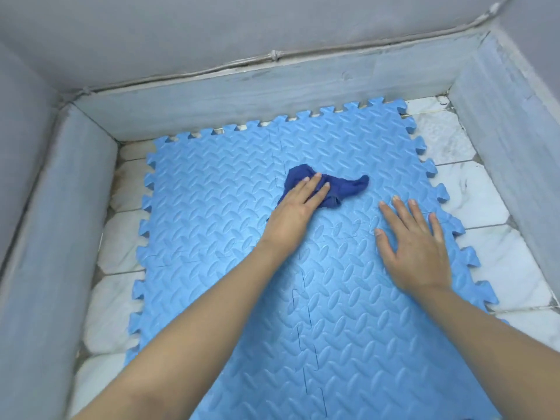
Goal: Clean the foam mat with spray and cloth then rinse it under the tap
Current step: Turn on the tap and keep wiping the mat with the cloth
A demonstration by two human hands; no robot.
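A light blue foam mat (230,183) made of interlocking textured tiles lies flat on the white tiled floor and fills most of the view. A crumpled dark blue cloth (348,184) sits on the mat near its middle. My left hand (294,213) lies flat on the cloth with straight fingers and presses it onto the mat. To the right of the cloth, my right hand (415,247) rests palm down on the bare mat with its fingers spread. No spray bottle or tap is in view.
White marble-look floor tiles (485,189) show around the mat on the left and right. Grey walls with a raised skirting (272,95) enclose the area at the back and on both sides. A thin cable (274,54) runs along the back wall.
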